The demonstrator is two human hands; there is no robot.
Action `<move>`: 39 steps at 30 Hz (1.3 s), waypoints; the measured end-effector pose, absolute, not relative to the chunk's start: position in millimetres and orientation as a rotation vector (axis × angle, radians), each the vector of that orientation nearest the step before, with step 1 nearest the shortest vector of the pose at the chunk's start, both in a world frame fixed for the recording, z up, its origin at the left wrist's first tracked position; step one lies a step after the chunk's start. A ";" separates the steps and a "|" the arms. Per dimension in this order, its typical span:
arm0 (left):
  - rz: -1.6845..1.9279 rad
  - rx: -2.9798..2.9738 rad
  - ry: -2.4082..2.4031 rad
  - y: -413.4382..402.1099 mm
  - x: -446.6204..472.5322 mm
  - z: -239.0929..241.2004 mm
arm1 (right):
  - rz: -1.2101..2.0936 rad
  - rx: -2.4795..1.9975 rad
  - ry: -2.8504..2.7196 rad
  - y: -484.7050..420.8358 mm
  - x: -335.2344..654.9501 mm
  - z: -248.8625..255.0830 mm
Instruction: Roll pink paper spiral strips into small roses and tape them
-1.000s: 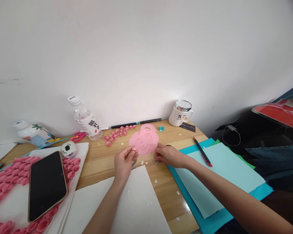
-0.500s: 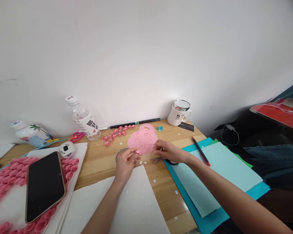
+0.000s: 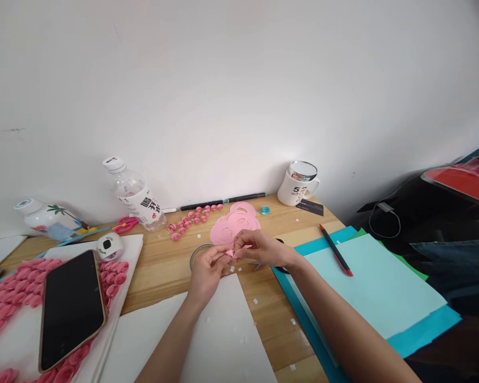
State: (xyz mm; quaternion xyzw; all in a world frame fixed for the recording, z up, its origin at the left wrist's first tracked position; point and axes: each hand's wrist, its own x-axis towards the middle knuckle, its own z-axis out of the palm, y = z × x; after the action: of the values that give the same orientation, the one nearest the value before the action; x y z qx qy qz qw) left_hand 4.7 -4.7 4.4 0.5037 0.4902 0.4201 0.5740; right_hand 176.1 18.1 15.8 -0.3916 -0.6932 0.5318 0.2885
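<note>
Between the fingertips of my left hand (image 3: 207,268) is a small pink paper piece (image 3: 231,254), partly hidden by the fingers. My right hand (image 3: 259,249) meets it from the right, thumb and fingers pinched on the same piece. Just behind the hands lie pink paper spiral cutouts (image 3: 233,223), overlapping in a pile. A roll of tape (image 3: 195,254) sits partly behind my left hand. Scissors with black handles (image 3: 281,266) lie under my right wrist, mostly covered. Several small rolled pink paper roses (image 3: 189,218) stand on the wooden table, left of the cutouts.
At left, a phone (image 3: 74,308) rests on a board covered with pink paper roses (image 3: 19,287). A plastic bottle (image 3: 138,197) and a white mug (image 3: 297,186) stand along the wall. Blue paper sheets (image 3: 367,287) with a pen (image 3: 336,250) lie at right; white paper (image 3: 207,330) lies in front.
My right hand has moved left, from above the scissors to my left hand, and its fingers now pinch the pink paper piece too. The view has shifted slightly.
</note>
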 end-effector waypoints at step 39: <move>1.179 1.486 1.325 -5.1 7.0 0.3 | 1.618 -1.003 -1.330 3.6 154.3 -10.8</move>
State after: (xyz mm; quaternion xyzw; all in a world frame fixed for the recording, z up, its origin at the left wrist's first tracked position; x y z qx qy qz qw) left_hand 7.0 -5.1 0.3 0.5881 0.5243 0.4666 0.4019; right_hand 154.3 3.6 -10.8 -0.3963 -0.5254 0.6390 0.3981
